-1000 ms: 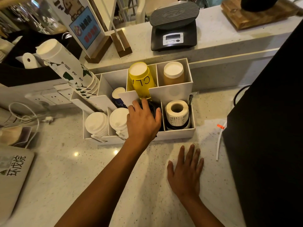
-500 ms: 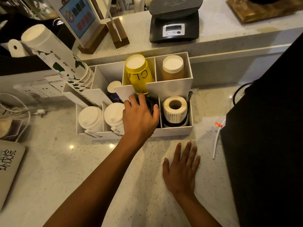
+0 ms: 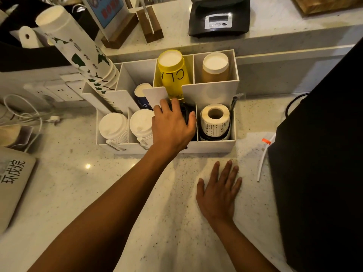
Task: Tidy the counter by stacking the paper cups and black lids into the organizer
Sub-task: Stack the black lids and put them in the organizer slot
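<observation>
- The left hand [image 3: 172, 126] reaches into the white organizer [image 3: 214, 148], palm down over the third near compartment from the left, fingers curled over the black lids [image 3: 185, 112] inside; whether they actually grip a lid I cannot tell, since the hand covers most of the stack.
- The right hand [image 3: 218, 193] lies flat on the counter [image 3: 78, 183], near side of the organizer, fingers spread and holding nothing.
- Near row of the organizer, left to right: two stacks of white lids [image 3: 113, 127], the black lids, then a label roll [image 3: 215, 119] in the right compartment.
- Far row: a tall stack of white printed cups [image 3: 78, 54] leans out to the left from the leftmost slot, a dark blue cup [image 3: 141, 97] sits low in the next, yellow cups [image 3: 172, 73] stand upside down beside it (letters on the side), and brown cups [image 3: 215, 69] fill the right slot.
- A scale [image 3: 219, 18] sits on the raised ledge beyond the organizer.
- A wood-based sign [image 3: 112, 18] stands to the left of the scale.
- A white straw [image 3: 264, 161] with an orange tip lies on the counter to the right, beside a large black object.
</observation>
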The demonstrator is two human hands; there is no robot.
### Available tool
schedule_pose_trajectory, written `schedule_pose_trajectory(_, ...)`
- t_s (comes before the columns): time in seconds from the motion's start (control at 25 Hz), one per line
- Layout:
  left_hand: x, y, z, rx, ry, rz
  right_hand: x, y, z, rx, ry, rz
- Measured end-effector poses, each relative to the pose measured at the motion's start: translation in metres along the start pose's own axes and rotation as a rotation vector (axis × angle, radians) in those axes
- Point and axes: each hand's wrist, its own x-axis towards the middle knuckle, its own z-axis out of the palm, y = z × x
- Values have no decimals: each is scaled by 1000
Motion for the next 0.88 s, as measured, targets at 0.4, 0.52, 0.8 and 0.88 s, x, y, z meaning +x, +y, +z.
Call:
schedule_pose_trajectory(0.4, 2, -4, -30, -47, -253, -23, 10, -5, -58, -1, -307, -11)
schedule_pose_trajectory(0.52, -5, -16, -50, -72, -286, -10, 12, -14, -93, 22, -314, -102)
schedule_pose_trajectory(0.8, -13, -56, -123, 103, -283, 145, 24, -70, -185, -19, -202, -226)
schedule_pose_trajectory(0.88, -4, -72, -156, 128, -311, 195, 30, -86, -214, -21, -159, -196)
